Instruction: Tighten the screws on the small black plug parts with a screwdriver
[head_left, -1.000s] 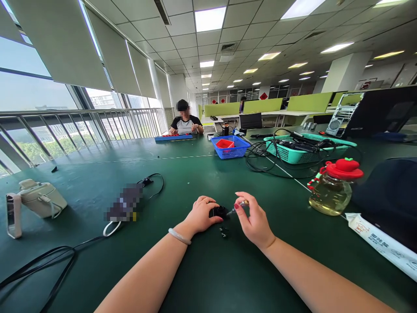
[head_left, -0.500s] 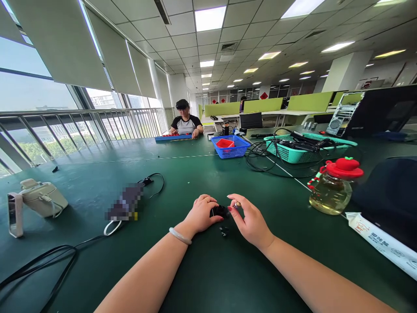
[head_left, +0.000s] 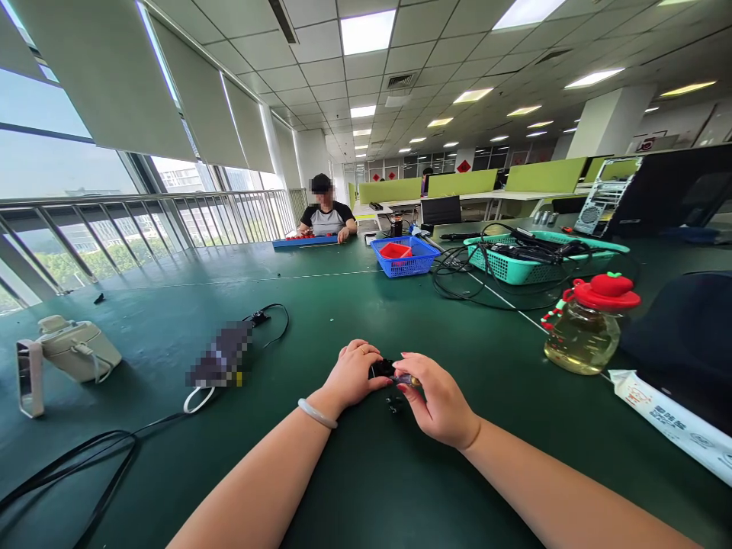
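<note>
My left hand [head_left: 353, 374] rests on the green table [head_left: 354, 473], closed around a small black part [head_left: 380, 369] whose shape is mostly hidden by the fingers. Between the thumb and fingers of my right hand [head_left: 443, 400] is a short screwdriver [head_left: 407, 379] with a see-through handle and a yellowish end. It lies nearly level, its front end pointing at the black part; whether the tip touches is hidden. Several tiny black pieces [head_left: 393, 404] lie on the table just below the hands.
To the right stand a red-lidded bottle [head_left: 583, 339] and a white packet [head_left: 675, 423]. Farther off are a blue basket [head_left: 406, 267] and a green basket [head_left: 508, 273] with cables. At left lie a bag [head_left: 83, 351], a phone-like object [head_left: 223, 354] and a cord [head_left: 108, 438]. A person [head_left: 325, 217] sits opposite.
My right hand has tilted over and its fingers have come down, bringing the screwdriver from a steeper angle to nearly level beside the black part. The left hand has barely moved.
</note>
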A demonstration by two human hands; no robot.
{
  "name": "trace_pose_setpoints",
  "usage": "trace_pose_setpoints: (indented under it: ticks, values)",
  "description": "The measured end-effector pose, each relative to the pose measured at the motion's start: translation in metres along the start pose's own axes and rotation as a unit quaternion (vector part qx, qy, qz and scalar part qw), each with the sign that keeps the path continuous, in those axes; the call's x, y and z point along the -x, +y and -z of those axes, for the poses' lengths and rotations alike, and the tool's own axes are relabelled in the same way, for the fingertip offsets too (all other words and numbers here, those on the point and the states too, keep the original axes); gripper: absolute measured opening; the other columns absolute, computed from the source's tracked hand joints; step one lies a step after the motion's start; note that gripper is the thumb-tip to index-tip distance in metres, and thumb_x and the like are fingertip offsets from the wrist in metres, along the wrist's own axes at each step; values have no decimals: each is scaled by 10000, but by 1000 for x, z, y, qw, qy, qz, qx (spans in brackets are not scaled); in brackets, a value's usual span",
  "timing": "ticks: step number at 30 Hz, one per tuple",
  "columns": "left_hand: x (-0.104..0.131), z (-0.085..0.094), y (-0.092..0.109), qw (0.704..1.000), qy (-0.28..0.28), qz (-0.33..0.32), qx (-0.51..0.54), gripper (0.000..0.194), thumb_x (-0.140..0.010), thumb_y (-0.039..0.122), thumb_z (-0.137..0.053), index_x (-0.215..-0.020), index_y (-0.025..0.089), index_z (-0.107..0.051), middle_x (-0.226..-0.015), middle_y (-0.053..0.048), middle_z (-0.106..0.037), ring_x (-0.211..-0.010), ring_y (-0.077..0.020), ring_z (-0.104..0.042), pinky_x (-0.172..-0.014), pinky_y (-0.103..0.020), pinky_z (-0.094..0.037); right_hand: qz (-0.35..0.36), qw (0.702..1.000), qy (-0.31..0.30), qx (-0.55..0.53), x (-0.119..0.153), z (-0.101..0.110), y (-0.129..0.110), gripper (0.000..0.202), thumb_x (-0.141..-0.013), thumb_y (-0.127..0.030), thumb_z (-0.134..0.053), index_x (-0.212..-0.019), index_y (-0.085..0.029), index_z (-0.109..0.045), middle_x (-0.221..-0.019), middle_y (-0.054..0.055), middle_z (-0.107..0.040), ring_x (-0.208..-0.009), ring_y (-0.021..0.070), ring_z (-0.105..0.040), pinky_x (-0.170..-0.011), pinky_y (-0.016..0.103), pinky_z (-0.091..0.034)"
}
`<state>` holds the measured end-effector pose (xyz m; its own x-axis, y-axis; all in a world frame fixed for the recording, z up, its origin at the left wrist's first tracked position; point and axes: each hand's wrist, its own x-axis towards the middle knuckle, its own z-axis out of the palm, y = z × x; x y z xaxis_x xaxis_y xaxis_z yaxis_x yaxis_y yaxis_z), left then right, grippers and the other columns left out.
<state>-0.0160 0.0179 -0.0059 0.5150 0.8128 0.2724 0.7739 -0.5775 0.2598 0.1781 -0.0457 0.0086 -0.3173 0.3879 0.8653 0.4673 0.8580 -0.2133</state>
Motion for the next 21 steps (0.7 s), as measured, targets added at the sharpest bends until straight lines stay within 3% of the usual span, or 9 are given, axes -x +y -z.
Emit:
trace_pose_setpoints:
  ticks: [13,21]
  values:
    - [-1,1,1,1000,-8,-18,-5,419,-765,492,-722,-1088,227,-679,-1191,-69,-673,-1263,-303,-450,-1041,-486,-383,-6,999,-37,-9,1,-7,1,399,-911,-92,-440,-1278,-250,-440,-944,57,-687,-912,228,-689,-948,503,-539]
    - [-2,2,1,1000,-12,-15,-13,413,-785,487,-703,-1119,247,-673,-1202,-68,-667,-1269,-299,-443,-1049,-475,-369,-77,996,-40,-27,2,-9,5,333,-919,-132,-444,-1224,-258,-487,-958,54,-702,-922,226,-695,-916,463,-559]
